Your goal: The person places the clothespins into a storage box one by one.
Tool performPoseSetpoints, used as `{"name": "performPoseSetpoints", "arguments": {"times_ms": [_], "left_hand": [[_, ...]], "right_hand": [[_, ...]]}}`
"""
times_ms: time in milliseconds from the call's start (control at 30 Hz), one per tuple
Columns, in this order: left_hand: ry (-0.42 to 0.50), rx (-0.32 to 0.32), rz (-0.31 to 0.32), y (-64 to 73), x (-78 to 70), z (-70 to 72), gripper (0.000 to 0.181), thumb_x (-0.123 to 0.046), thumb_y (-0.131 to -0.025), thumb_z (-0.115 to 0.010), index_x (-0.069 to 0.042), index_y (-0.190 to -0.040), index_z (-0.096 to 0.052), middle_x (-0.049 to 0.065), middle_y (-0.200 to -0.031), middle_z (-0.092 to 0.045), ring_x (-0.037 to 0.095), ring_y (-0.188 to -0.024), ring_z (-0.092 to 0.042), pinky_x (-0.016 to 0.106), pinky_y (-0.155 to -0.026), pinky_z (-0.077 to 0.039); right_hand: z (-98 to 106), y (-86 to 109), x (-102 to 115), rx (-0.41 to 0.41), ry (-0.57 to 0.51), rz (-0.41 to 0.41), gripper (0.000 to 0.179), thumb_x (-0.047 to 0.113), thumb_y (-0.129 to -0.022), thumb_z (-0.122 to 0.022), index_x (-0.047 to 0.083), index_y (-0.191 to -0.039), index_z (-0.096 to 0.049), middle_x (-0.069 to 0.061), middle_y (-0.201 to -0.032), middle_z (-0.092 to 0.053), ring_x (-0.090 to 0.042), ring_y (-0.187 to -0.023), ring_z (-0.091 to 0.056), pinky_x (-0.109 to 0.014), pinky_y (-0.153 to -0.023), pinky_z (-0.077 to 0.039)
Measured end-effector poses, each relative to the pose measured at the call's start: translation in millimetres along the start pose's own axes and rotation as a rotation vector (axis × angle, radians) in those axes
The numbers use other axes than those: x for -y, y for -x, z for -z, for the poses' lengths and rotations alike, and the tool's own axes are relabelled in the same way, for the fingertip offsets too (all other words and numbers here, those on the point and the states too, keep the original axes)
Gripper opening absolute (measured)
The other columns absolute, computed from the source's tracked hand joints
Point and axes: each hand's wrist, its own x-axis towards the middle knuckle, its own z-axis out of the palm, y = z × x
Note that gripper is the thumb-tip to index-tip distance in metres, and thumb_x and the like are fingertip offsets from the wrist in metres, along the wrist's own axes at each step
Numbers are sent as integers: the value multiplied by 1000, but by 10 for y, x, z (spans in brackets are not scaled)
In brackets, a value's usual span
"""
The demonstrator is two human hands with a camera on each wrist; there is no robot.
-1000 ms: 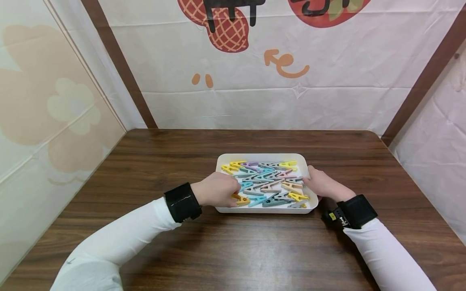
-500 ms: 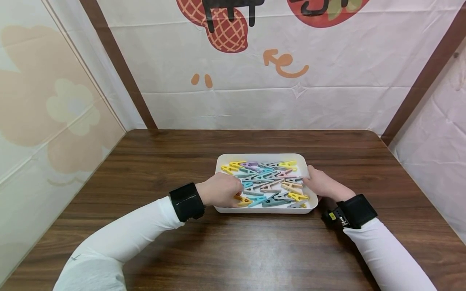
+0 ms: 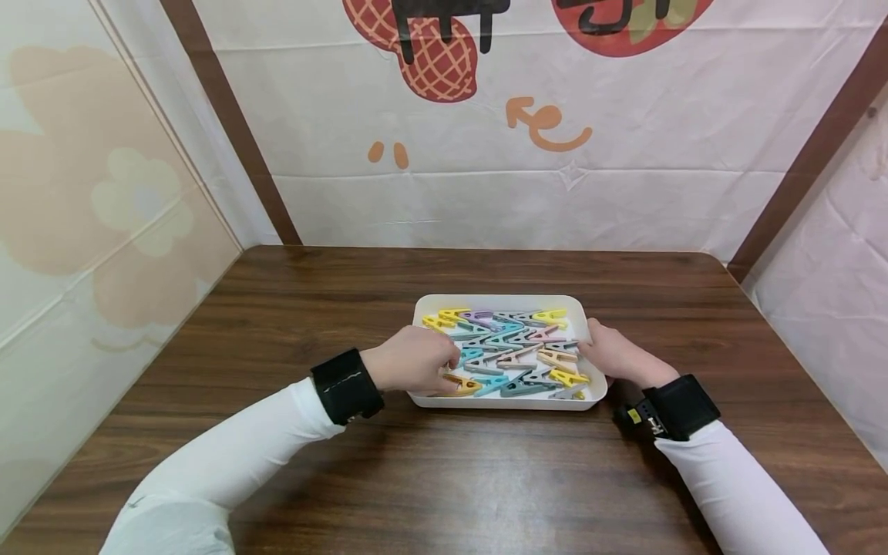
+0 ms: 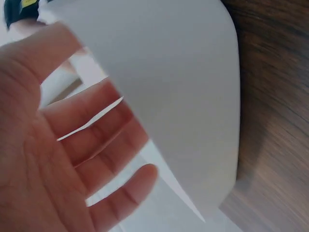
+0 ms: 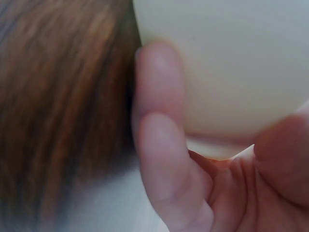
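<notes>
A shallow white tray [image 3: 509,402] of colourful clothespins stands on the wooden table. My left hand [image 3: 415,361] reaches over the tray's left end, thumb and fingers apart beside a yellow clothespin [image 3: 466,385] at the near left corner. In the left wrist view, the tray's wall hides the fingertips of this hand [image 4: 72,130]. My right hand [image 3: 617,353] holds the tray's right end; in the right wrist view its fingers [image 5: 161,145] lie against the tray's outer wall [image 5: 231,72]. Blue clothespins [image 3: 491,383] lie next to the yellow one.
The brown table [image 3: 444,470] extends around the tray. A printed white cloth [image 3: 458,208] hangs along its back edge, with more cloth at both sides. Black bands [image 3: 347,385] circle both wrists.
My left hand shifts slightly right, then back left; its thumb and fingers now stand farther apart. The yellow clothespin sits slightly farther right. My right hand stays at the tray's end.
</notes>
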Motion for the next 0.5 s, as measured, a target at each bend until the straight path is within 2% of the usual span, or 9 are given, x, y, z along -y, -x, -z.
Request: {"name": "performPoseSetpoints", "arguments": {"times_ms": [133, 233, 367, 500], "left_hand": [[38, -134, 69, 158, 107, 48, 24, -38, -87, -71, -15, -93, -71, -3, -89, -66, 7, -71, -54, 25, -59, -43], [57, -210, 150, 262, 213, 84, 22, -34, -88, -71, -13, -95, -70, -2, -86, -64, 8, -67, -51, 25, -56, -41], [92, -249, 262, 347, 364, 108, 20, -31, -89, -70, -12, -95, -68, -3, -79, -61, 11, -64, -50, 27, -56, -41], [142, -260, 346, 393, 490, 105, 19, -30, -90, -69, -12, -96, -68, -4, -81, -62, 12, -67, -54, 29, -58, -44]], "right_hand": [[-3, -6, 4, 2, -5, 12, 54, 13, -101, -41, -18, -139, -19, -32, -110, -52, -20, -61, -56, -33, -51, -47], [1, -3, 2, -1, -10, 14, 52, 13, -101, -41, -17, -137, -21, -30, -107, -53, -20, -60, -57, -33, -50, -47], [7, 5, 0, -3, -14, 14, 51, 13, -101, -41, -17, -137, -22, -30, -106, -53, -20, -61, -56, -33, -50, -47], [5, 16, 3, -1, -25, 11, 49, 12, -101, -40, -17, -136, -22, -29, -103, -54, -20, -58, -57, -33, -49, -47]]}}
